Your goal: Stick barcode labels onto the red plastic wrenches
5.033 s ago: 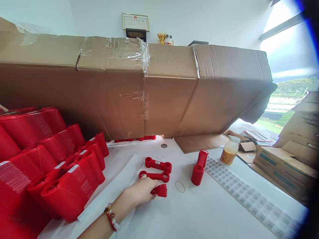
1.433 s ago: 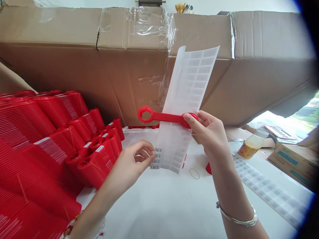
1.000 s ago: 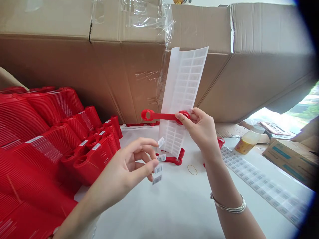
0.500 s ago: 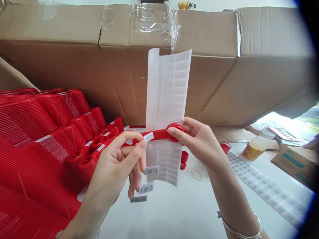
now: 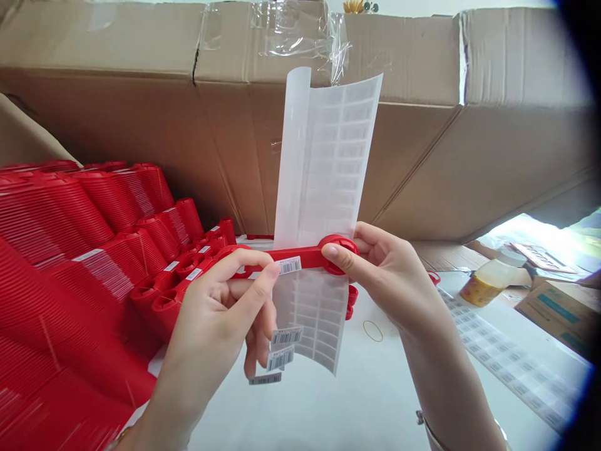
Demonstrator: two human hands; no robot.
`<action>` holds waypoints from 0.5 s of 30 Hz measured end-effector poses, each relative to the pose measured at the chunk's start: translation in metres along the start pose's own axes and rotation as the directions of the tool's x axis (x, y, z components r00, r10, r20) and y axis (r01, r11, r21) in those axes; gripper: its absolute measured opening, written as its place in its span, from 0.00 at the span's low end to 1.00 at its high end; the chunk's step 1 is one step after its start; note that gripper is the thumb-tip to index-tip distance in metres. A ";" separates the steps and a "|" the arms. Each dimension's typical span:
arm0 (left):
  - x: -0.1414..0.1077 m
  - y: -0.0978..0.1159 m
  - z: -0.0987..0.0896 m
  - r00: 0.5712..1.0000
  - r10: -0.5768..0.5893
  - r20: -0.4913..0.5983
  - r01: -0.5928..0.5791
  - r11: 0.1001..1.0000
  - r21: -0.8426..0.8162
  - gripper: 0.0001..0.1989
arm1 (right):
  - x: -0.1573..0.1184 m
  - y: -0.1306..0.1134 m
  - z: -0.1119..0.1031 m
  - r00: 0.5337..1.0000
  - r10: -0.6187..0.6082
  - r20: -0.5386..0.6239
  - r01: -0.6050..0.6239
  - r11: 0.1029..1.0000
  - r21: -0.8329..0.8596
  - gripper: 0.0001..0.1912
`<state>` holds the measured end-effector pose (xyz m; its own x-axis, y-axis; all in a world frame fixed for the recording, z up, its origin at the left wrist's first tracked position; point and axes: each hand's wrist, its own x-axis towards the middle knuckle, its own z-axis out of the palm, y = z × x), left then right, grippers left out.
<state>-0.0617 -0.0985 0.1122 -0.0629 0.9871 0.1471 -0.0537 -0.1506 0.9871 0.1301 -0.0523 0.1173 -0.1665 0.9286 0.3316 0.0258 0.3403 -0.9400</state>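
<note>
Red spanner-like bar [image 5: 300, 257] between both grips [image 5: 211, 319] [image 5: 385, 282]

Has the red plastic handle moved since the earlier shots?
Yes, downward: the red plastic handle now lies below the bottom edge of the cardboard box; earlier it was above that edge.

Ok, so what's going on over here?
A person is holding a red plastic bar with ring ends in both hands. The right hand pinches one ring against a sheet of label backing, and the left hand grips the bar's far part, thumb beside a barcode label on it. Three more barcode labels dangle by the left fingers. Stacked red plastic pieces rise to the left.
</note>
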 end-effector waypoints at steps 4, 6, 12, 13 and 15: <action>-0.001 0.001 0.000 1.000 0.008 -0.025 -0.008 1.000 0.021 0.11 | -0.001 0.000 0.000 1.000 -0.003 -0.003 0.003 1.000 -0.013 0.21; -0.001 0.001 -0.001 0.999 0.010 -0.035 -0.010 1.000 0.021 0.11 | -0.001 0.000 0.001 1.000 -0.004 -0.010 0.004 1.000 -0.014 0.21; -0.001 0.000 -0.003 1.000 0.003 -0.025 -0.003 1.000 0.018 0.12 | 0.000 -0.003 0.001 1.000 -0.003 -0.017 0.003 0.999 -0.032 0.21; -0.001 0.000 -0.003 1.000 0.003 -0.022 -0.002 1.000 0.024 0.12 | 0.000 -0.003 0.002 1.000 -0.003 -0.016 0.002 1.000 -0.026 0.21; -0.002 0.000 -0.003 1.000 0.002 -0.016 -0.002 0.999 0.033 0.11 | -0.001 -0.003 0.001 1.000 0.003 -0.012 -0.003 1.000 -0.015 0.21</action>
<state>-0.0651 -0.1005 0.1121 -0.0787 0.9858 0.1483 -0.0205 -0.1503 0.9884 0.1287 -0.0542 0.1199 -0.1547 0.9312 0.3302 0.0407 0.3399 -0.9396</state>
